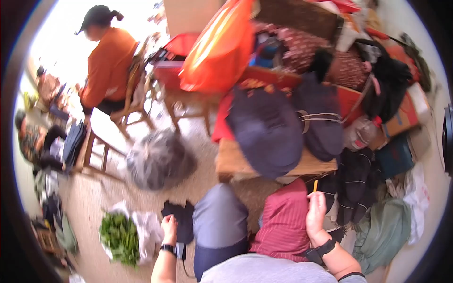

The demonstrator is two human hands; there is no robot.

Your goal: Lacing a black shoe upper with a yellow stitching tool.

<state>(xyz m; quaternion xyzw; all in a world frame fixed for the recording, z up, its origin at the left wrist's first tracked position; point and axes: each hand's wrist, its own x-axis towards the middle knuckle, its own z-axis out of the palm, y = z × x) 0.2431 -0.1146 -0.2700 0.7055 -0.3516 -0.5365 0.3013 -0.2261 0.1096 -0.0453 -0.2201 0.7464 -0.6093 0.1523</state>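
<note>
My left hand [169, 231] is closed beside my left knee, its fingers pinched together. A dark cloth piece [184, 221] lies just behind and beside these fingers; whether they grip it is not clear. Raised next to my right knee, my right hand [316, 213] closes around a thin yellow stick [315, 186] that pokes up above the fingers. Beyond my knees, large dark blue sole-shaped cloth pieces [269, 127] rest on a wooden bench [226, 162]. A second bundle of them [321, 125] is tied with pale string.
Green leafy vegetables [119, 238] lie in a white bag on the floor at left. A full grey plastic bag [160, 160] stands ahead. An orange bag [219, 52] and boxes crowd the far side. A person in orange [113, 61] sits far left; another person [35, 141] sits beyond.
</note>
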